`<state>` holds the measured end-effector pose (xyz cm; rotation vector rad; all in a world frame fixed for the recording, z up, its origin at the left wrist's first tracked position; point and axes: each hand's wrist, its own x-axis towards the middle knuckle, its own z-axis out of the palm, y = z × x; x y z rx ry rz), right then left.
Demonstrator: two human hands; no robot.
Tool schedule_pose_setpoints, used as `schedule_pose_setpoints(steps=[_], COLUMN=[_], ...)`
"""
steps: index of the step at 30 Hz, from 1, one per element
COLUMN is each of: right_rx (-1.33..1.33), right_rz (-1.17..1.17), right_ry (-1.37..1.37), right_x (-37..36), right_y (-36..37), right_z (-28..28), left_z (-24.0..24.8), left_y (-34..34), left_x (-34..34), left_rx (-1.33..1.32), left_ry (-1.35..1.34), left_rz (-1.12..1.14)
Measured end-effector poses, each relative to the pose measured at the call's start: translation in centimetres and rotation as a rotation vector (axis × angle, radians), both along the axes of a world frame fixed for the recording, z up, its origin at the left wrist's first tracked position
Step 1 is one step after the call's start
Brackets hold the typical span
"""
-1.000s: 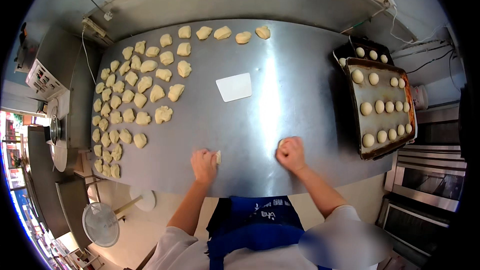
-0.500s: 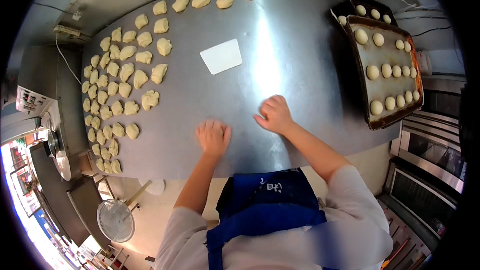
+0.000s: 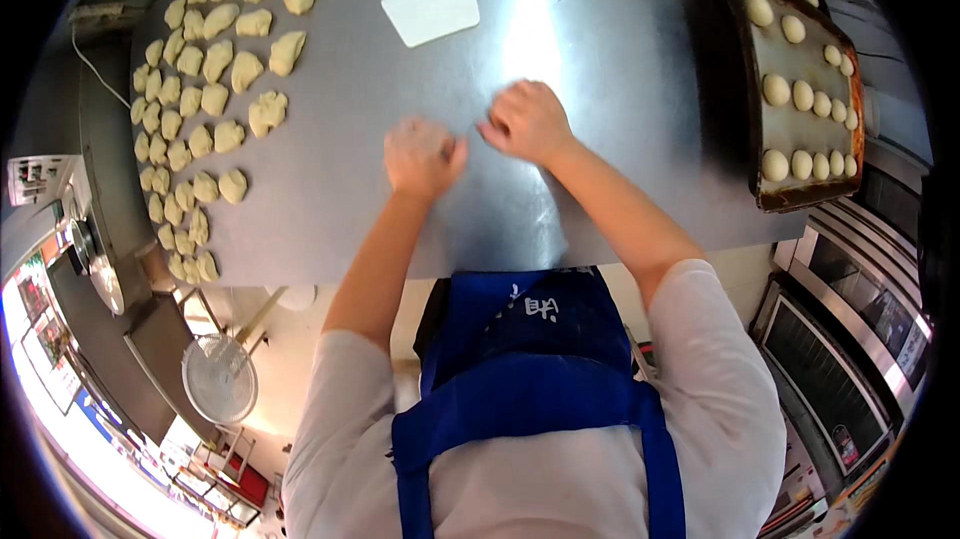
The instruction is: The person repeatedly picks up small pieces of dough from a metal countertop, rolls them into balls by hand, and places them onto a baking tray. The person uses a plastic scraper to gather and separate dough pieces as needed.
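Observation:
My left hand (image 3: 424, 159) is curled palm down over the steel table (image 3: 350, 129), its fingers blurred by motion. Just to its right and a little farther off, my right hand (image 3: 527, 122) is also closed, fingers bent inward. Whatever lies under either palm is hidden. Beyond both hands rests a white flat dough scraper (image 3: 432, 9). On the left of the table, rough dough pieces (image 3: 267, 113) are spread in uneven rows, apart from my hands.
At the right, a dark-rimmed baking tray (image 3: 757, 139) carries rows of smooth round dough balls (image 3: 776, 90). Another tray with balls shows behind it. A round fan (image 3: 220, 379) stands below the table's left side. Ovens (image 3: 830, 379) are at the lower right.
The view has tilted, so the table and its things sit higher in the picture. My hands are slightly closer together, both still curled. The scraper and dough pieces appear to lie as before.

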<state>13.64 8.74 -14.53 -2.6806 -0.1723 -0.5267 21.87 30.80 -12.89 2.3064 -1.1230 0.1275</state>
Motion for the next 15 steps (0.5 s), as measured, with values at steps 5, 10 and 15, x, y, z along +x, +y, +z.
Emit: schedule_pose_setpoints(steps=[5, 10, 15], right_rx=[-0.081, 0.239, -0.025], right_rz=[0.028, 0.019, 0.172], right_ry=[-0.216, -0.065, -0.205], right_x=[4.0, -3.1, 4.2], right_y=[-6.2, -4.5, -1.2], right_z=[1.3, 2.6, 0.7], left_z=[0.3, -1.2, 0.3], left_y=[2.9, 6.3, 0.1], left_x=[5.5, -0.8, 0.3], left_rx=[-0.081, -0.224, 0.043], left_ry=[-0.035, 0.143, 0.038], left_rz=[0.075, 0.030, 0.018])
